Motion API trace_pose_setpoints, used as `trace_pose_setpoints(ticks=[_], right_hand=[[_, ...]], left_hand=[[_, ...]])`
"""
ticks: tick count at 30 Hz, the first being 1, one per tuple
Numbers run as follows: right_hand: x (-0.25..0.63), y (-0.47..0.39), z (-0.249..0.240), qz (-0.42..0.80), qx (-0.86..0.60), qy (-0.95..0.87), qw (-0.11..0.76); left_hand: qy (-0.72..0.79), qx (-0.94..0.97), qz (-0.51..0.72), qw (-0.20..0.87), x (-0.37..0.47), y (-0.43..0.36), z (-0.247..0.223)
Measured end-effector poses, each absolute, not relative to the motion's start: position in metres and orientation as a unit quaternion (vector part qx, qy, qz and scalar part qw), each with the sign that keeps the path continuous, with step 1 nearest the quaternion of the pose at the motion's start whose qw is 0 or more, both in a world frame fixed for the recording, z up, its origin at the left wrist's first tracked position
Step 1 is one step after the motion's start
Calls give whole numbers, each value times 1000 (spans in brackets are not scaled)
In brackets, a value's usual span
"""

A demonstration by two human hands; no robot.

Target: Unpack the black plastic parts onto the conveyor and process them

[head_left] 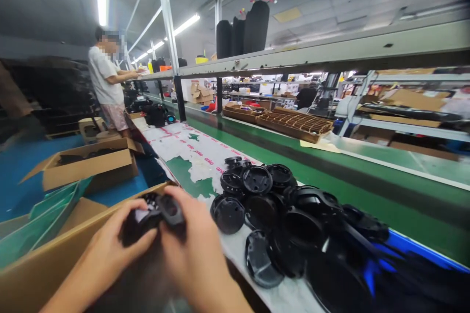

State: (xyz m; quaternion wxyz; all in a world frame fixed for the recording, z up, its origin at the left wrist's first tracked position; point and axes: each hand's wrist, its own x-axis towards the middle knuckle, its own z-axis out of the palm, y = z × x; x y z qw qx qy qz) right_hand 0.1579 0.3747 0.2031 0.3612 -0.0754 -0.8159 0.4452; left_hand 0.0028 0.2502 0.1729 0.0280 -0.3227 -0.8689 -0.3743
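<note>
My left hand (113, 237) is closed around a dark rounded plastic part (129, 229), thumb and fingers on its edges. Just beside it, my right hand (196, 239) grips a black plastic piece (172, 211) between thumb and fingers. The two pieces meet or overlap; whether they are joined I cannot tell, as blur and fingers hide the contact. To the right of my hands lies a heap of black round plastic shells (262, 210), cup-shaped, some showing their hollow insides. A blue tray (414, 247) shows under dark parts at the lower right.
A cardboard box edge (47, 249) runs below my hands; another open carton (88, 168) stands on the blue floor. Torn white sheeting (194, 149) covers the bench beside a green conveyor belt (253, 139). Overhead runs a shelf (312, 51). A person (108, 76) stands at the far left.
</note>
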Motion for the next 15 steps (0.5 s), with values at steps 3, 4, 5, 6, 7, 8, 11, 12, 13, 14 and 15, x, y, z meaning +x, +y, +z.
trace_pose_setpoints(ticks=[3,4,5,6,7,8,11,12,13,14,15], right_hand=[[202,399,227,451,-117,-738,488],[216,404,231,440,-147,-718,519],[231,409,234,423,-181,-700,546],[245,412,236,399,-218,-688,565],[258,415,237,372,-258,-682,575],[271,417,237,346,-297,-673,581],[305,425,239,281,-398,-641,593],[315,429,238,263,-422,-630,596],[324,433,236,241,-441,-623,599],[333,437,233,214,-456,-622,600],[340,442,228,184,-465,-627,597]], left_hand=[[-829,-393,-379,121,-7,317,197],[-814,-419,-376,142,-11,341,197],[-802,-446,-367,149,-16,364,193],[-796,-472,-351,144,-20,386,187],[-793,-496,-331,129,-24,406,178],[-790,-516,-311,113,-28,423,169],[-775,-561,-279,80,-36,457,146],[-767,-572,-281,75,-37,463,142],[-757,-582,-286,73,-39,466,140],[-749,-589,-294,74,-40,467,140],[-743,-592,-302,77,-41,467,142]])
